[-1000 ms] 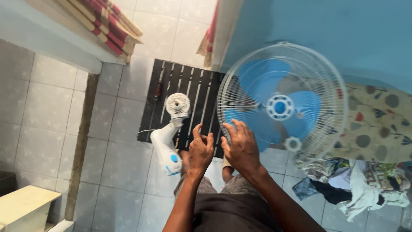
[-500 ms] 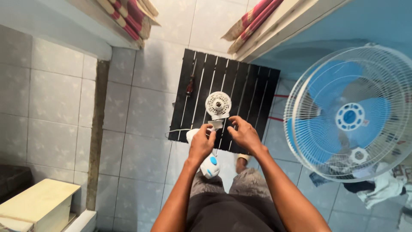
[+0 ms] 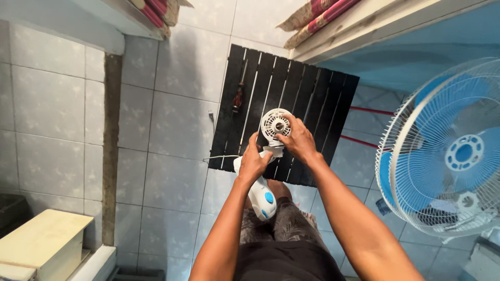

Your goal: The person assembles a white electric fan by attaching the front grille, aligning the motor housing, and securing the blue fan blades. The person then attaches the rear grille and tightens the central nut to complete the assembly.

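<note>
A white fan body with a blue button (image 3: 262, 195) rests on my lap and reaches onto a low black slatted table (image 3: 312, 93). Its round white motor housing (image 3: 274, 123) faces up. My left hand (image 3: 253, 162) grips the neck of the fan body. My right hand (image 3: 298, 139) holds the motor housing from the right side, fingers on its rim. A screwdriver with a dark red handle (image 3: 238, 98) lies on the left part of the table.
A white fan grille with blue blades (image 3: 448, 151) stands at the right. Grey floor tiles surround the table. A cream box (image 3: 39, 244) sits at bottom left. Striped red cloth (image 3: 317, 13) hangs at the top. A thin white cord (image 3: 219, 157) trails left of the fan body.
Both hands moved from near the big grille to the small fan body. The left hand closed on its neck, the right on the motor housing. The view shifted left.
</note>
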